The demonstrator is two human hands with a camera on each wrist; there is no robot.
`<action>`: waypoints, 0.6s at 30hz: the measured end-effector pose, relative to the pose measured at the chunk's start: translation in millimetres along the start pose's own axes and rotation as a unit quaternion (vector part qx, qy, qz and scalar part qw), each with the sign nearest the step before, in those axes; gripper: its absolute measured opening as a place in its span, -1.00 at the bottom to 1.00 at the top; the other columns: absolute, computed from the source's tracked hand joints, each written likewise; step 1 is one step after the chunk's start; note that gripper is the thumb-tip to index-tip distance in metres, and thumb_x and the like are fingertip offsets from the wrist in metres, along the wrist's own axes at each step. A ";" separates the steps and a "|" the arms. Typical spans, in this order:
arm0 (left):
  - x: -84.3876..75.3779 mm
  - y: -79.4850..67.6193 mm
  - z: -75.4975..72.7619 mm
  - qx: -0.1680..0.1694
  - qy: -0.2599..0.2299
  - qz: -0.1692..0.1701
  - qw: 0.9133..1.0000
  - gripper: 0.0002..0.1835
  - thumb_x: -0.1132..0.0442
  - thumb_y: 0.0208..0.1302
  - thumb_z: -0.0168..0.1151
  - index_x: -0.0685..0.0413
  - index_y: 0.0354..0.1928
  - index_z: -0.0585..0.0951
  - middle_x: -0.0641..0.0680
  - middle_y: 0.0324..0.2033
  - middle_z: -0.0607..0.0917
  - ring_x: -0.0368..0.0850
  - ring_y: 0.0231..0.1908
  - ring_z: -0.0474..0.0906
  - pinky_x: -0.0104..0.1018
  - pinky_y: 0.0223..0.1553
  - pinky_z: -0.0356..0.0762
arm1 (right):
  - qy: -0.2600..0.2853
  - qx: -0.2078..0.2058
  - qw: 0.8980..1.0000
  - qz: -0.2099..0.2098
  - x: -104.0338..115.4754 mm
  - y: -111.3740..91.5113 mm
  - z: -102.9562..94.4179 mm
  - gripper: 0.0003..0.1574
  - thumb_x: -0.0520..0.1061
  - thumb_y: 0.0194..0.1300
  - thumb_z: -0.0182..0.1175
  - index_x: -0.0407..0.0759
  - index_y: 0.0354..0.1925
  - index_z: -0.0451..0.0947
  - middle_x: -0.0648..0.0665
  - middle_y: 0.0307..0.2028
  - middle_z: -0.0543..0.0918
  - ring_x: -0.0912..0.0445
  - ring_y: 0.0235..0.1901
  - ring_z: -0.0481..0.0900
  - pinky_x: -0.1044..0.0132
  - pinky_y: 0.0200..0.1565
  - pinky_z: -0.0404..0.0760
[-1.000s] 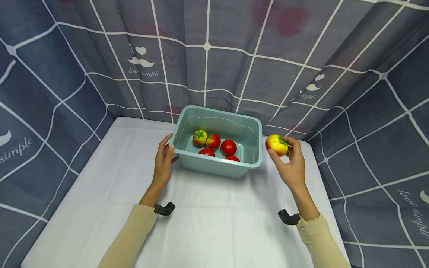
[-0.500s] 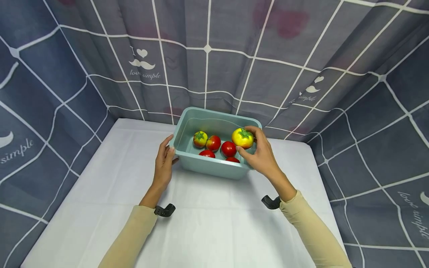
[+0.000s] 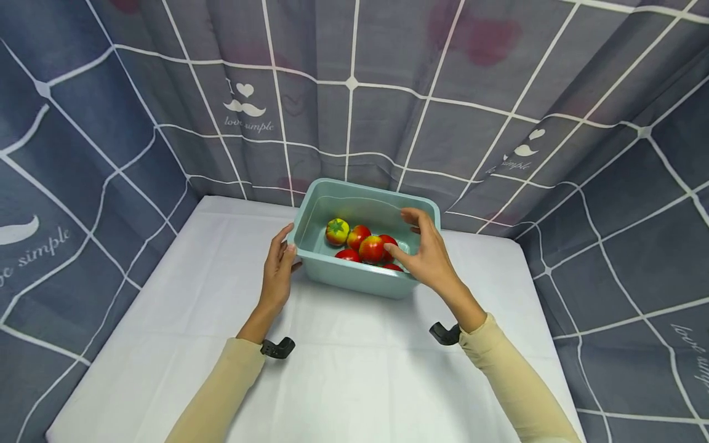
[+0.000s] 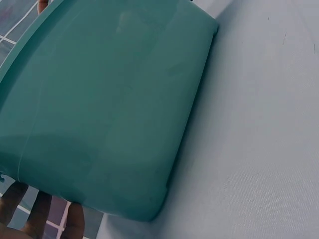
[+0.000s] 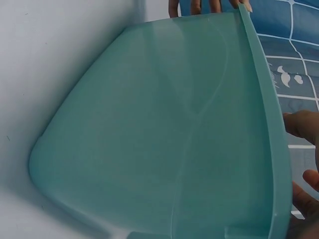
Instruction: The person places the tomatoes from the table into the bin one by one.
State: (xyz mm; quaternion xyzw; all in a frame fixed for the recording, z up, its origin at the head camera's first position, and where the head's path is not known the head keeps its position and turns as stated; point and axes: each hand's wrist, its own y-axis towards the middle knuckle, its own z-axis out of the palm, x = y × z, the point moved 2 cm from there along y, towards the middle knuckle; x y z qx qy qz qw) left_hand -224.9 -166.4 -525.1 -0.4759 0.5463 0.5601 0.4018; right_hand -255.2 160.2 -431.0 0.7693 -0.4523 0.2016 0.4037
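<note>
In the head view, a pale teal plastic bin (image 3: pixel 354 280) stands on the white-covered table and holds several red and yellow-green tomatoes (image 3: pixel 336 232). My left hand (image 3: pixel 277 277) rests against the bin's left end, with thumb and forefinger at the rim. Its fingers (image 4: pixel 37 214) show against the end wall in the left wrist view. My right hand (image 3: pixel 429 255) reaches over the right front part of the bin, thumb and fingers spread apart with nothing between them. A red-orange tomato (image 3: pixel 370 249) lies just left of the right thumb, on or among the others; the front wall hides some.
Grey-blue checked curtains (image 3: pixel 310 111) hang behind the table and along both sides. The white tabletop (image 3: pixel 354 381) stretches in front of the bin. A black wrist mount (image 3: pixel 279 348) sits on the left wrist and another mount (image 3: pixel 445 333) on the right.
My right hand has carried a yellow-red tomato from right of the bin to above its inside, then let it go. The tomato now lies among the others. The left hand stays at the bin.
</note>
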 end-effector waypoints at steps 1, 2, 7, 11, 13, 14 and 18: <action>0.6 0.0 0.4 0.001 0.000 -0.001 1.000 -0.47 -0.04 0.77 -0.08 -0.46 0.65 0.25 0.07 0.56 0.44 0.36 0.49 0.42 0.44 0.36 0.54 | 0.002 -0.005 1.000 0.002 -0.3 -1.8 -1.6 -0.04 -0.06 0.29 0.57 -0.15 0.49 0.33 -0.17 0.39 0.55 -0.14 0.40 0.54 -0.13 0.42 0.56; 1.3 0.1 0.7 0.002 0.000 -0.001 1.000 -0.47 -0.04 0.77 -0.08 -0.46 0.65 0.26 0.07 0.56 0.44 0.36 0.49 0.42 0.44 0.36 0.54 | 0.005 -0.010 1.000 0.005 -0.5 -3.8 -3.4 -0.05 -0.07 0.28 0.57 -0.14 0.49 0.34 -0.16 0.39 0.56 -0.12 0.39 0.54 -0.13 0.41 0.57; 1.8 2.7 0.9 0.006 -0.001 0.000 1.000 -0.47 -0.03 0.77 -0.08 -0.46 0.65 0.25 0.10 0.54 0.47 0.37 0.48 0.43 0.44 0.36 0.55 | 0.015 -0.038 0.999 0.024 -2.5 -17.0 -13.3 -0.10 -0.09 0.29 0.57 -0.06 0.47 0.38 -0.12 0.35 0.59 -0.05 0.36 0.56 -0.13 0.40 0.57; -0.1 2.1 -2.6 0.002 0.011 -0.002 1.000 -0.46 -0.02 0.77 -0.09 -0.41 0.67 0.24 0.17 0.51 0.50 0.38 0.45 0.45 0.44 0.33 0.57 | 0.022 -0.072 0.997 0.027 -4.3 -34.1 -19.7 -0.16 -0.16 0.31 0.55 -0.11 0.44 0.42 -0.15 0.31 0.63 -0.06 0.35 0.58 -0.07 0.38 0.58; -1.1 -0.8 -5.6 -0.001 0.026 -0.008 1.000 -0.45 -0.03 0.77 -0.08 -0.42 0.68 0.22 0.19 0.49 0.52 0.33 0.42 0.49 0.38 0.30 0.62 | 0.016 -0.093 0.995 0.029 -5.0 -46.4 -22.2 -0.21 -0.18 0.32 0.53 -0.15 0.43 0.44 -0.16 0.30 0.64 -0.06 0.36 0.58 0.05 0.38 0.58; -1.5 -3.4 -7.3 -0.002 0.035 -0.013 0.999 -0.44 -0.03 0.76 -0.07 -0.42 0.68 0.21 0.19 0.48 0.54 0.30 0.39 0.52 0.34 0.28 0.64 | 0.011 -0.104 0.994 0.030 -5.3 -53.5 -23.0 -0.22 -0.20 0.33 0.51 -0.17 0.42 0.44 -0.18 0.30 0.64 -0.07 0.36 0.58 0.12 0.37 0.59; -0.2 -24.6 -16.0 0.015 0.110 -0.044 0.993 -0.39 -0.07 0.74 -0.01 -0.34 0.70 0.18 0.19 0.46 0.56 0.19 0.33 0.59 0.16 0.26 0.65 | -0.011 -0.144 0.989 0.040 -7.2 -87.2 -22.8 -0.26 -0.24 0.36 0.47 -0.22 0.43 0.45 -0.24 0.31 0.61 -0.13 0.36 0.57 0.41 0.38 0.53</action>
